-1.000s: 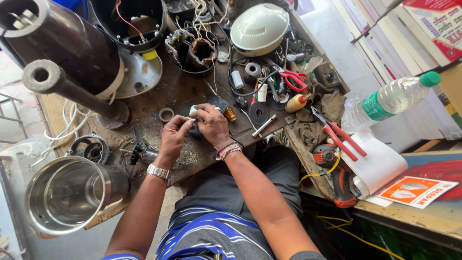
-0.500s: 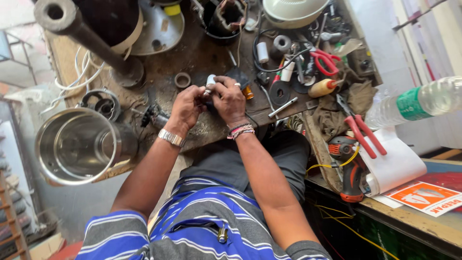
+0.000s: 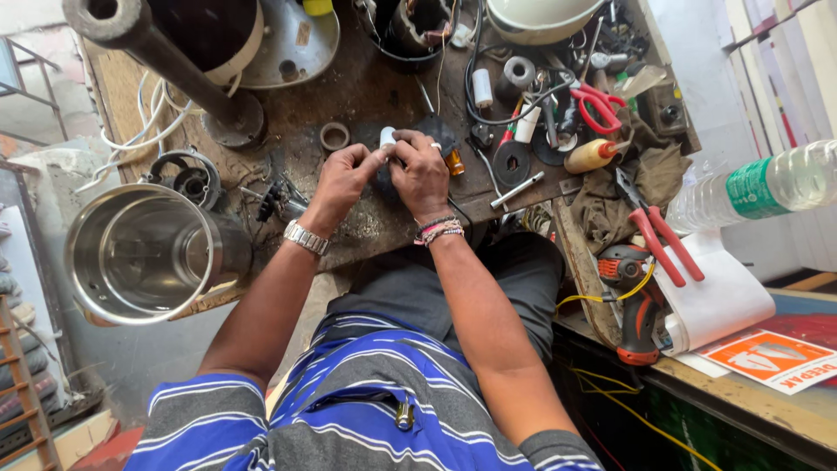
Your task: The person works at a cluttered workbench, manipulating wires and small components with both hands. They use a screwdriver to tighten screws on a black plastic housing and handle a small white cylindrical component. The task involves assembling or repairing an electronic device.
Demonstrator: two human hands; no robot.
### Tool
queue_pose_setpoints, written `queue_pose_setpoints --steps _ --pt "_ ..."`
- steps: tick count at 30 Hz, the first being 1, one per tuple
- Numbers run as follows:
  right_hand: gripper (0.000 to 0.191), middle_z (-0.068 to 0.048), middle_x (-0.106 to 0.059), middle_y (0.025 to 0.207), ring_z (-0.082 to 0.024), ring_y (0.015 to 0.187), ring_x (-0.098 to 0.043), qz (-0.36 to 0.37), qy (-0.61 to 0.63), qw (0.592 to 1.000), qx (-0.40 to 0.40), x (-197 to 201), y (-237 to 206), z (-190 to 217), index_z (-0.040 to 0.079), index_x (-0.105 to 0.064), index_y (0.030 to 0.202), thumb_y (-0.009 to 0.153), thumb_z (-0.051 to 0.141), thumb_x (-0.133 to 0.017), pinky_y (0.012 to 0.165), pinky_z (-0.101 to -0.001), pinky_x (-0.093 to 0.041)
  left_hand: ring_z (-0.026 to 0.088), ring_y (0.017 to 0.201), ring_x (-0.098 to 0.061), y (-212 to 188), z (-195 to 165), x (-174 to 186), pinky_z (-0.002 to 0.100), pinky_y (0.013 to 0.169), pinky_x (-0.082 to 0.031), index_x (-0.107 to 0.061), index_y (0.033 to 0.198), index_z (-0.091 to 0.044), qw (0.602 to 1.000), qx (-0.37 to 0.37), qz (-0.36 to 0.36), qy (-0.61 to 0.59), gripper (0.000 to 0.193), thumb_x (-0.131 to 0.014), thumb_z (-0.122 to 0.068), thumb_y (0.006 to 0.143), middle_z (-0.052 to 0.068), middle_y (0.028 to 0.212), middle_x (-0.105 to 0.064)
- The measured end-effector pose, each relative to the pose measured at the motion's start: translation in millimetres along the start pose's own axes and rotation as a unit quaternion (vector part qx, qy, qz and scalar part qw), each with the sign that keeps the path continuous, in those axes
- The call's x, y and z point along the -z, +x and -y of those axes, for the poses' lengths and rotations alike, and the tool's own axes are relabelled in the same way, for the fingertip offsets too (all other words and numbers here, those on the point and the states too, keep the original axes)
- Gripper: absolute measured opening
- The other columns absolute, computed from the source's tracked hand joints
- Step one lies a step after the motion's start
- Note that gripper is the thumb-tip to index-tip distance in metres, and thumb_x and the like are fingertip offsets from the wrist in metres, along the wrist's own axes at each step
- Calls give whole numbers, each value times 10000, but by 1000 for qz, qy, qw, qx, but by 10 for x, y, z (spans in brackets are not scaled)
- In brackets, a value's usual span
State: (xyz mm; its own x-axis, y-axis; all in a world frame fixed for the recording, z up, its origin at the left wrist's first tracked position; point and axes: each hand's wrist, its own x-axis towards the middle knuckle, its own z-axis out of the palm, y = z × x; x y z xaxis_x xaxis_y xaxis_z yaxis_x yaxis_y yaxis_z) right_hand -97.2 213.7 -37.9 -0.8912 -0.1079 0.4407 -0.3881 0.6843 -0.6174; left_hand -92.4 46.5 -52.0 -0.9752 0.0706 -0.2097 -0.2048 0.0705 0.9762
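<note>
Both my hands meet over the tabletop [image 3: 366, 96], left hand [image 3: 344, 177] and right hand [image 3: 421, 174] pinching a small white cylindrical part [image 3: 387, 138] upright between their fingertips, equally near.

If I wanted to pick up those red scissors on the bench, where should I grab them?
Probably by the red loop handles of the scissors, coming straight down from above. They lie flat on the workbench with the loops on top and open, while the blades run up into tangled wires and spools.
</note>
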Motion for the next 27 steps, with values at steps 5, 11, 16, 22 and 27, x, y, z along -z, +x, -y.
queue_pose_setpoints --steps 5,11,16,22,27 --pt "129 -58 -730 1136 -274 1013 -678 -1 32 999 -11 43 10 -8 122 -759 952 828 86 -752 880 -381 -544 27 698 -485 -35 -1 1 213 596 -395 -690 924 -97 990 -26 72 -115 141 -714 -225 977 -67 812 -609" --pt "118 -55 -740 1107 -272 999 -684 -14 39 999 -12 53 13 -17 111 -762 932 819 86 -733 874 -375 -549 89 668 -587 -65 -12 -211 247 570 -478 -598 793 -130 907 124 -29 -401 178 -693 -174 937 -37 748 -610" --pt "117 -63 -735 1119 -278 1010 -688 -12 43 999 -3 41 -28 -87 104 -754 928 824 63 -718 892 -384 -548 27 605 -472 -129 -285 -36 227 515 -379 -680 926 -91 999 -9 -14 43 144 -680 -221 988 -59 720 -589" --pt "96 -73 -734 1115 -279 988 -686 5 14 1000 -16 48 -42 -100 93 -743 921 830 76 -719 860 -389 -549 24 627 -500 -158 -406 -27 225 538 -407 -684 928 -79 991 6 42 125 164 -693 -231 987 -51 736 -602" --pt "107 -77 -725 1103 -280 986 -689 -1 33 999 -1 41 -23 -127 94 -744 937 832 103 -729 849 -386 -553 71 738 -620 -157 -179 -176 247 637 -515 -649 909 -117 959 17 69 -273 102 -696 -198 951 -26 840 -664"
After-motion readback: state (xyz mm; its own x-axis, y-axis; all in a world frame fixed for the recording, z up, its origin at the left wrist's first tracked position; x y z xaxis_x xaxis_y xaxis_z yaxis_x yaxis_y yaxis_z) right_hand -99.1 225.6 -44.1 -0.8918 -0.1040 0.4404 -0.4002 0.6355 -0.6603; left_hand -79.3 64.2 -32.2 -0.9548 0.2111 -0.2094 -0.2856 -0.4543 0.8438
